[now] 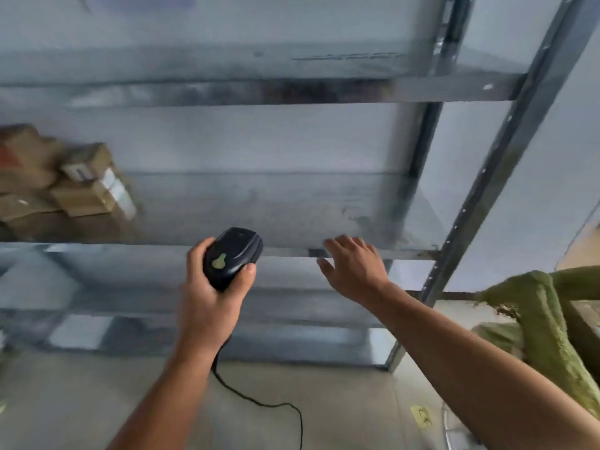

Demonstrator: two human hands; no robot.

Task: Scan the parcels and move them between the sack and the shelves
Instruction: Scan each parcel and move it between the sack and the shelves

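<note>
Your scanner (pixel 232 256) is a black, rounded handheld with a yellow-green patch on top. It sits gripped in your left hand (pixel 207 293) right at the front edge of the grey metal shelves (pixel 292 206), its dark cable (pixel 259 401) trailing down towards the floor. The parcels (pixel 65 183), brown cardboard boxes with some white labels or tape, are heaped untidily at the far left of the middle level and look blurred. The sack (pixel 545 319), coarse green fabric, lies crumpled low on your right, just beside the shelves.
</note>
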